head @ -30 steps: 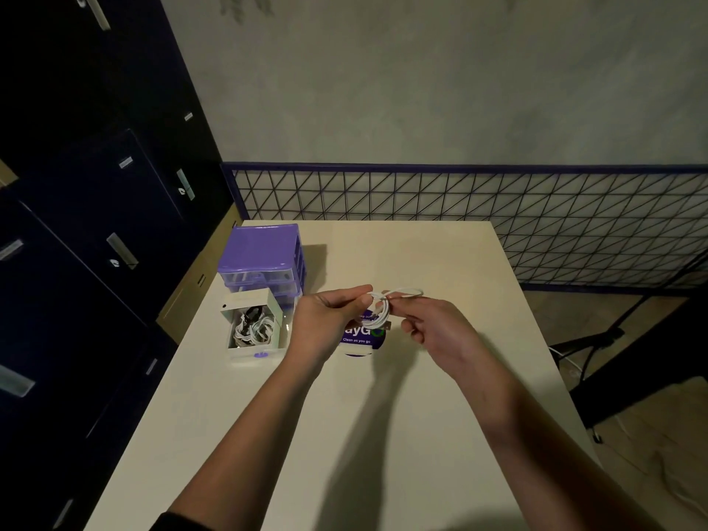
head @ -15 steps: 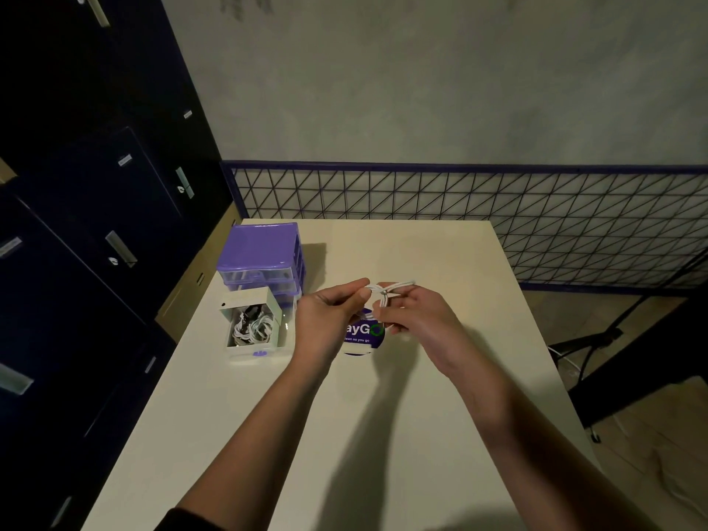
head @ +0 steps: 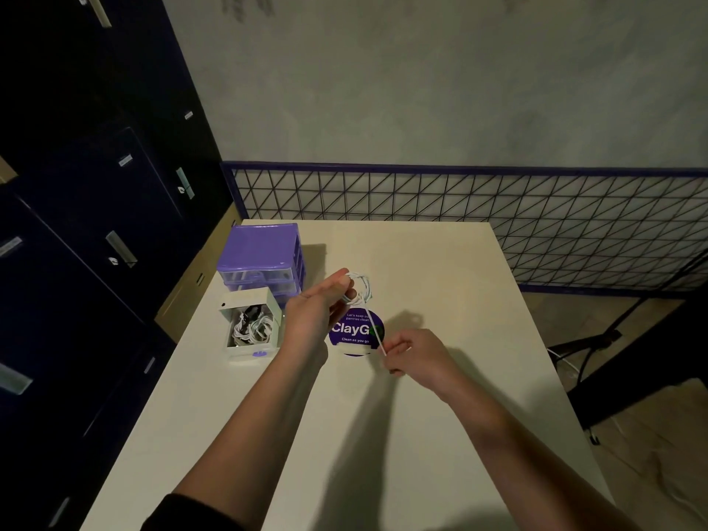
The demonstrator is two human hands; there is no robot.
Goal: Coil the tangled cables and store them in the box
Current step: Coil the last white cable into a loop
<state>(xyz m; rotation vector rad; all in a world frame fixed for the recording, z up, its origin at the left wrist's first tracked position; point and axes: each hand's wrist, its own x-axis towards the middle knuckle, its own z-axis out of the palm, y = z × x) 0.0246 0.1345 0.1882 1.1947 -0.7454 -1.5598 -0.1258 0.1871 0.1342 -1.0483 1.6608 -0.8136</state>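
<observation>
My left hand (head: 314,312) pinches a small coil of white cable (head: 359,288) between thumb and fingers, held above the table. A straight tail of that cable runs down and right to my right hand (head: 412,352), which pinches its end. Left of my left hand stands a small white open box (head: 249,350) with several coiled white cables and a dark piece inside; its lid leans up on the right side.
A purple mini drawer unit (head: 264,258) stands behind the box. A round purple "ClayGo" sticker (head: 350,331) lies on the cream table (head: 421,435) under the cable. Dark lockers (head: 95,224) flank the left; a wire grid fence (head: 498,220) runs behind.
My right hand has pulled away from the coil, down and to the right, drawing the cable's tail out straight. My left hand keeps the coil, raised slightly.
</observation>
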